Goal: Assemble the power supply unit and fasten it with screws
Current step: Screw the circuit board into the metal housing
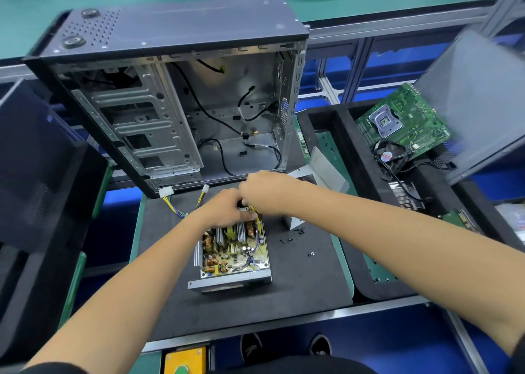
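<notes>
Both hands, left hand (224,207) and right hand (268,193), pinch yellow wires (257,217) at the far end of the open grey metal power supply box (233,253). Small black screws (292,236) lie just right of it.

Bright, even overhead light, soft shadows only. Wide-angle bends straight edges near the borders. Motion blur on the side panel (480,104) at right; centre sharp.

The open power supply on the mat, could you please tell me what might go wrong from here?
1. Both hands, left hand and right hand, work the yellow wires at the far edge of the power supply; a wire may get pinched or tugged.
2. The loose screws lie beside the right forearm and could be swept off the black mat.
</notes>
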A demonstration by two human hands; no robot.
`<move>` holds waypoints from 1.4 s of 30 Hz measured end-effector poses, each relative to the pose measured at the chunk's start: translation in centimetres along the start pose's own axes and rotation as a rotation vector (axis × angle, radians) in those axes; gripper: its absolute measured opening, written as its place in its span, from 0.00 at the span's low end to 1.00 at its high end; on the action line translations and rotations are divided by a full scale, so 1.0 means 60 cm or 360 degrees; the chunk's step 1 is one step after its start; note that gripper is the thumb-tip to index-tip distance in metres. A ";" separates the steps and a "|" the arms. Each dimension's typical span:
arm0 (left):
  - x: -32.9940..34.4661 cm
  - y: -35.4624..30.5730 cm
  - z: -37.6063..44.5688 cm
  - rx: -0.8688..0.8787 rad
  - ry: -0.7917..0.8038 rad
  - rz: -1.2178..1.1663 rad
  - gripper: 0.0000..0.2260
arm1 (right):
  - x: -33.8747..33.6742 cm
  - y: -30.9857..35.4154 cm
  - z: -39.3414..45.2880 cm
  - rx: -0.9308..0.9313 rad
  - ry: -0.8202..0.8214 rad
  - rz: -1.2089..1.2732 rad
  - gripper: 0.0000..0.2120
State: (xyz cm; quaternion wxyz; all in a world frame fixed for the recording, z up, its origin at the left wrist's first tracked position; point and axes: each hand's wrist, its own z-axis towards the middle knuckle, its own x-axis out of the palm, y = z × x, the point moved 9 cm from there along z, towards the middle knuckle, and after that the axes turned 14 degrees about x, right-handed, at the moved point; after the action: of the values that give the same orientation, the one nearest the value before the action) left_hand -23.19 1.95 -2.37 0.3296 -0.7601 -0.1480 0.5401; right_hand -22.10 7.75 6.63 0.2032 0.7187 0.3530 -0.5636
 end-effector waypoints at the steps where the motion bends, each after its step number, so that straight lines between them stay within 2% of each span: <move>1: 0.001 -0.002 0.000 0.0017 0.0011 0.0005 0.11 | 0.000 -0.002 0.001 0.0029 -0.0036 -0.0020 0.08; 4: 0.000 -0.008 0.002 0.0056 0.0008 0.0018 0.05 | 0.010 -0.011 0.001 0.0098 0.0023 0.0044 0.12; 7: -0.002 -0.006 0.002 0.0039 -0.0016 0.0004 0.09 | 0.018 -0.004 -0.004 0.0021 0.0205 0.0117 0.13; 10: -0.002 -0.006 0.001 0.0035 -0.0004 0.0013 0.16 | 0.003 0.008 -0.008 -0.0049 0.0089 0.0082 0.10; 12: -0.002 -0.009 0.001 0.0060 -0.0004 0.0018 0.13 | -0.003 0.008 -0.006 0.0006 -0.0011 0.0040 0.07; 15: 0.000 -0.009 0.002 0.0079 -0.0006 0.0033 0.09 | 0.002 0.002 -0.003 0.0101 -0.0103 -0.0058 0.08; 19: -0.001 -0.002 0.001 0.0029 -0.0017 0.0032 0.15 | 0.011 -0.007 -0.004 0.0063 0.0092 0.0244 0.14; 21: -0.002 0.000 0.001 0.0024 -0.0024 0.0026 0.17 | 0.004 -0.003 -0.007 -0.0003 0.0061 0.0223 0.15; 24: 0.000 0.000 0.003 0.0046 -0.0013 0.0028 0.12 | -0.005 0.003 -0.005 0.0018 -0.0086 0.0124 0.11; 27: 0.001 -0.003 0.003 0.0069 0.0001 0.0054 0.03 | -0.006 0.002 0.002 0.0130 -0.0090 0.0044 0.09; 30: 0.000 -0.012 0.003 0.0118 0.0005 0.0026 0.06 | 0.000 -0.016 0.006 0.0223 -0.0001 -0.0006 0.09; 33: -0.001 -0.003 0.002 0.0070 -0.0012 0.0023 0.07 | 0.011 -0.009 -0.002 0.0096 0.0177 0.0130 0.13; 36: -0.001 -0.002 0.003 0.0067 -0.0008 0.0036 0.15 | 0.002 0.010 -0.012 -0.0073 0.0080 0.0067 0.14; 40: 0.001 0.000 0.006 0.0086 0.0018 0.0050 0.13 | -0.008 -0.004 -0.007 0.0086 -0.0019 -0.0051 0.06; 42: 0.003 0.000 0.008 0.0102 0.0029 0.0046 0.09 | -0.004 -0.013 -0.007 0.0122 -0.0014 -0.0055 0.06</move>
State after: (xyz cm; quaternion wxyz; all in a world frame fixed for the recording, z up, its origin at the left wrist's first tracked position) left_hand -23.55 2.19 -2.61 0.3471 -0.7561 -0.1166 0.5424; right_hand -22.39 8.49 7.07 0.1673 0.7172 0.3426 -0.5834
